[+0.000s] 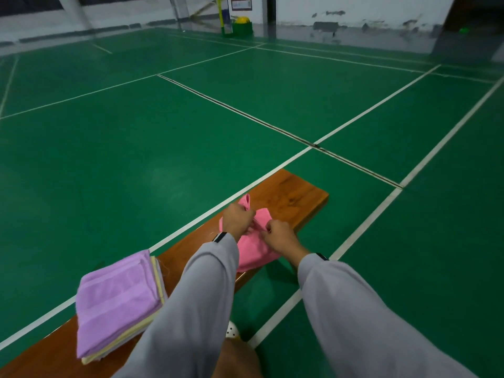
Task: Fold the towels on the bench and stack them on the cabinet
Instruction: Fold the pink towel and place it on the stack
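A crumpled pink towel (255,251) lies on the wooden bench (294,199), near its far end. My left hand (236,218) pinches the towel's upper edge, fingers curled into the cloth. Just to its right, my right hand (281,234) also grips the pink fabric; the two hands are almost touching. Closer to me on the bench sits a folded stack, a purple towel (117,301) on top and pale yellow and white ones under it. No cabinet is in view.
The bench runs diagonally over a green sports court floor (163,132) with white lines. A white perforated shoe (232,330) shows below the bench near my knee. A yellow and green post base (241,25) stands far off by the wall.
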